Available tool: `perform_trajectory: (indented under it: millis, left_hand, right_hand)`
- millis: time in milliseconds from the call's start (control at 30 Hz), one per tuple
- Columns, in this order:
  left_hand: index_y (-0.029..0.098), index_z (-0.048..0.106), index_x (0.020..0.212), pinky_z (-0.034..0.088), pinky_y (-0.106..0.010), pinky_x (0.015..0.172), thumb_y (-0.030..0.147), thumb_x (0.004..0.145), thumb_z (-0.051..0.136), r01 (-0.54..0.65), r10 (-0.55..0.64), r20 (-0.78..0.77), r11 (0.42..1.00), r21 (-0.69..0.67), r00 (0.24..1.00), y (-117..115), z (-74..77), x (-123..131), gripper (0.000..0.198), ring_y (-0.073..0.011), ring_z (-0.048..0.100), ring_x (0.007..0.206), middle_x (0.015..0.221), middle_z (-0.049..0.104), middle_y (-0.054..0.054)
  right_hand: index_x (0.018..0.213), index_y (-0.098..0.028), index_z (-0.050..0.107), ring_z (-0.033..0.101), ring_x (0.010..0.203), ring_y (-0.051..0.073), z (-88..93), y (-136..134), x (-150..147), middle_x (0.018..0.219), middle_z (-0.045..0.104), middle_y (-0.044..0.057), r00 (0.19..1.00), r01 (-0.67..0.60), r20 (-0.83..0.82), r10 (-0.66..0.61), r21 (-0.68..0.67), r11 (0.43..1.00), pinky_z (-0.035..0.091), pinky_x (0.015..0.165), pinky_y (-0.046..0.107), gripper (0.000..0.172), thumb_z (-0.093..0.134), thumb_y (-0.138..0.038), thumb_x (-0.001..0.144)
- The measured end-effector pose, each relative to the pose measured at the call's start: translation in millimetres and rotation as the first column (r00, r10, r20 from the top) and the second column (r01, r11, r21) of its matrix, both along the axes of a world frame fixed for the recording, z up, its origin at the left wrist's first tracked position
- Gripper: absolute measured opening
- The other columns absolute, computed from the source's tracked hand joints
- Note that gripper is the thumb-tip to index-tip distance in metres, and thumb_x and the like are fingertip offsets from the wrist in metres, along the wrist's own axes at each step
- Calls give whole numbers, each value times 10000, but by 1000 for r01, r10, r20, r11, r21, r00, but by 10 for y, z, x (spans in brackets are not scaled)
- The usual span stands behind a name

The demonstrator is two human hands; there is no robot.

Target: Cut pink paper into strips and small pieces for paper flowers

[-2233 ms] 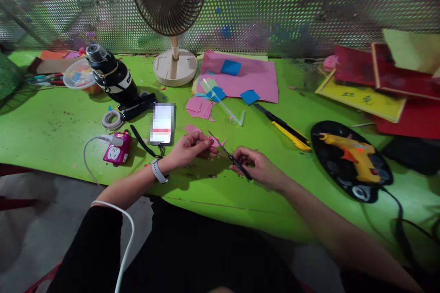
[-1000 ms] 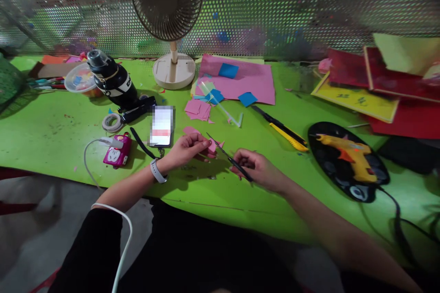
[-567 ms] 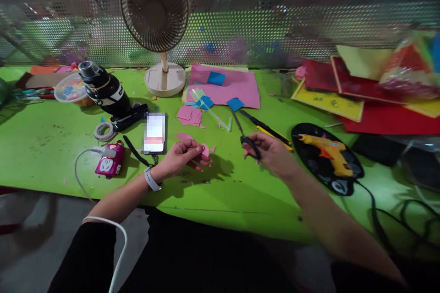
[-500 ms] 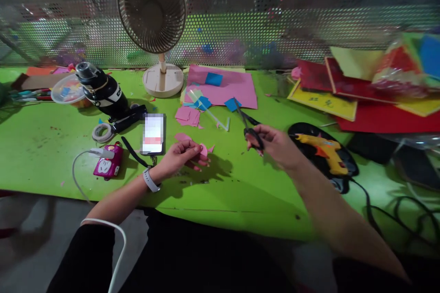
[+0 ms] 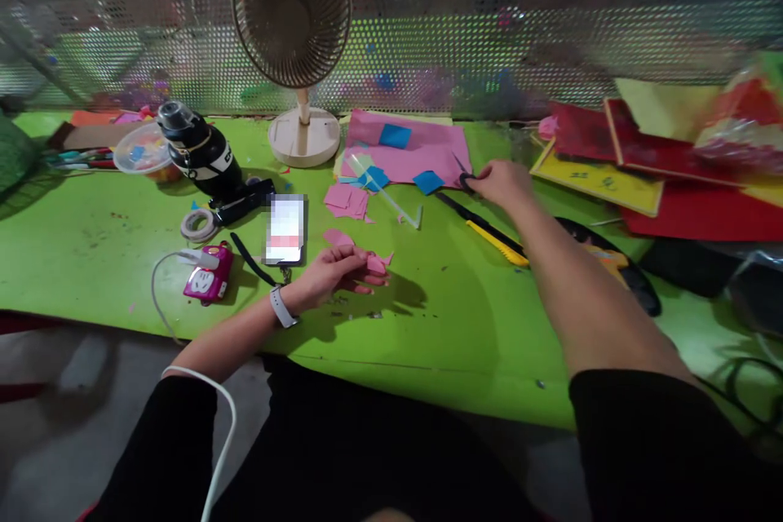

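Note:
My left hand (image 5: 338,272) rests on the green table (image 5: 110,236) with its fingers closed on a small pink paper cutout (image 5: 374,263). My right hand (image 5: 502,182) is stretched far forward, closed on the black scissors (image 5: 463,174), whose blades point at the right edge of the big pink paper sheet (image 5: 422,148). Blue paper squares (image 5: 427,181) lie on and beside that sheet. A pile of pink paper scraps (image 5: 346,199) sits just left of a clear plastic strip (image 5: 387,196).
A yellow utility knife (image 5: 489,226) lies under my right forearm, and the glue gun on its black mat (image 5: 630,273) is half hidden behind it. A phone (image 5: 285,227), pink charger (image 5: 208,277), tape roll (image 5: 197,223), black bottle (image 5: 201,150) and fan (image 5: 299,57) stand left; red and yellow boards (image 5: 648,163) right.
My right hand lifted the scissors away from the pink cutout and carried them forward and right to the pink sheet's edge. My left hand stayed put, still holding the cutout.

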State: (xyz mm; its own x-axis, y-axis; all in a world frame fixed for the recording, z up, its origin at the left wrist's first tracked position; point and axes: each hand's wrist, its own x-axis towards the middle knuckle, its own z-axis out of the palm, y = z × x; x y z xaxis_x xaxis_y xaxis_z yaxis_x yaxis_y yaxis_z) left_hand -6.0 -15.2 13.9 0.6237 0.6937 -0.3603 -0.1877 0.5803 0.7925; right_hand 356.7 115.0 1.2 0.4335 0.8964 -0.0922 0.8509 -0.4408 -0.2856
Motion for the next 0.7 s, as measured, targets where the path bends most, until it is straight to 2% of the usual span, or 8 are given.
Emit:
perform_trajectory:
  millis: [200,300,367,400,467,533,633,700]
  left_hand:
    - [114,679,1030,611,-222,719,206,883,788,27,-27,-1,999,-39,1000,-4,19,5,205,-165,788,890,1000,806,-109]
    - [109,678,1017,622,-275,782,256,785,883,18,-18,7,999,36,1000,6,-70,16,342,-180,784,899,979,805,-106]
    - [104,681,1010,617,-319,860,288,736,918,-32,33,-2,986,161,999,14,-146,26,406,-180,781,894,959,804,-100]
    - [105,684,1015,609,-334,896,304,732,919,-66,69,-7,970,235,998,15,-180,32,419,-177,779,896,951,804,-95]
    - [111,687,1036,596,-339,926,332,760,896,-126,143,-17,919,373,990,11,-224,40,410,-170,776,904,950,801,-88]
    - [120,690,1037,604,-321,883,347,792,866,-173,218,-36,856,487,975,-1,-237,44,377,-162,772,885,957,794,-83]
    - [129,703,985,603,-277,790,345,796,854,-202,306,-70,766,610,950,-13,-218,43,324,-144,754,834,947,776,-72]
    - [128,705,956,598,-265,773,355,779,864,-218,314,-59,770,600,948,-6,-198,39,329,-138,745,827,934,766,-65]
  right_hand:
    - [1029,-57,756,575,646,168,-29,-27,81,895,763,219,998,-58,-24,55,-131,990,335,648,336,370,745,-402,897]
    - [1032,-63,742,585,746,183,57,-209,-52,1079,733,275,996,-82,34,81,20,996,328,662,351,355,771,-378,871]
    - [1035,-99,724,598,782,177,125,-439,-297,1085,736,227,983,-140,-91,162,204,969,360,683,335,258,715,-328,916]
    - [1021,-120,713,602,749,162,156,-577,-463,1034,744,187,938,-147,-274,212,241,959,387,679,318,261,681,-366,941]
    - [1000,-155,699,616,679,152,203,-857,-840,947,747,129,673,-331,-659,337,138,933,426,640,305,453,585,-592,963]
    - [955,-160,703,644,697,164,227,-1088,-1202,919,742,115,427,-540,-830,360,86,838,464,646,312,623,539,-759,905]
    - [902,-182,689,629,677,161,235,-1271,-1542,829,717,56,304,-571,-877,372,145,808,503,657,325,616,735,-772,734]
    - [908,-192,697,626,669,152,238,-1303,-1600,814,712,37,275,-537,-886,374,181,824,521,664,327,568,787,-718,715]
